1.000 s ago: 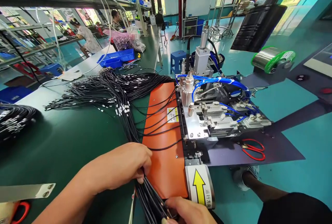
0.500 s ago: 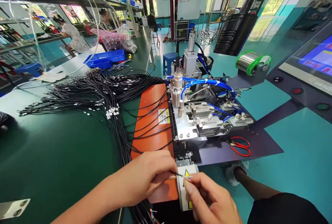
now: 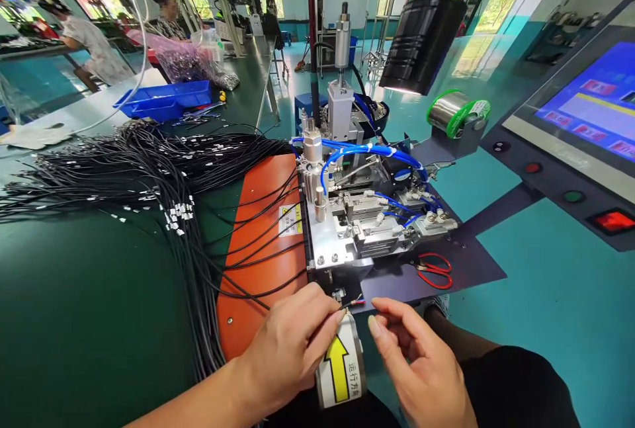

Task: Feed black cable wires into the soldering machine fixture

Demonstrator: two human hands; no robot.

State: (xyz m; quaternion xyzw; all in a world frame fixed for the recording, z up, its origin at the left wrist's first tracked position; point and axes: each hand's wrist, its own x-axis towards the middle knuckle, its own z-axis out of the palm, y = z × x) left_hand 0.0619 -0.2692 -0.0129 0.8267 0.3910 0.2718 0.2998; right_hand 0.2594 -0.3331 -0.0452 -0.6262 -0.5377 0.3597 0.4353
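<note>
My left hand pinches a thin black cable close to its end, where short coloured wires fan out, one red and one blue. Just right of those wire tips, my right hand has thumb and forefinger apart, with nothing between them. Below the cable end is a white part with a yellow arrow. Several black cables cross the orange panel into the metal machine ahead of my hands. A long bundle of black cables with white ends lies left of the panel.
Red-handled scissors lie on the dark plate right of the machine. Farther right are a green solder spool and a control panel with a screen. A blue tray stands back left. Two people sit in the background.
My right hand has let go of the wire end and opened, slightly away from it. My left hand still holds the cable, now nearer the machine. The view has swung right.
</note>
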